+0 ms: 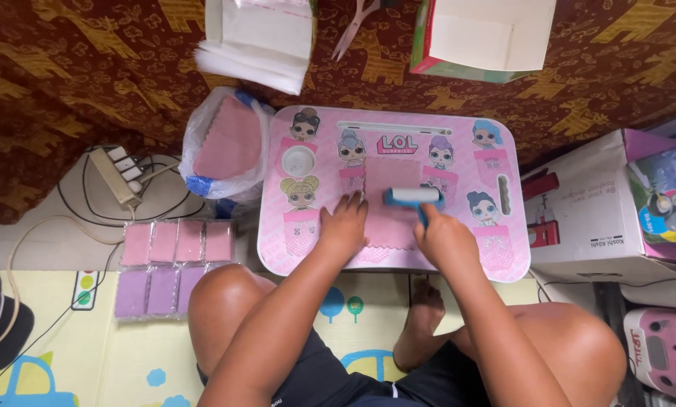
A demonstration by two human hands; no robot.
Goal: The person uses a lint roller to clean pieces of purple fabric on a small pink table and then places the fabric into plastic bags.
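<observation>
Knees (225,301) frame both hands: left hand (344,226) presses flat on pink cloth (390,197); right hand (445,235) clamps roller (413,197), just beyond its fingers.

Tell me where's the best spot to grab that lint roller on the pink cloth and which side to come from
Probably by the blue handle, from the near side. The lint roller lies with its white drum crosswise on the pink cloth, and the handle points back toward the person, where the right hand already wraps it. The drum looks like the working surface, so keep fingers off it. The left hand presses the cloth flat.
</observation>
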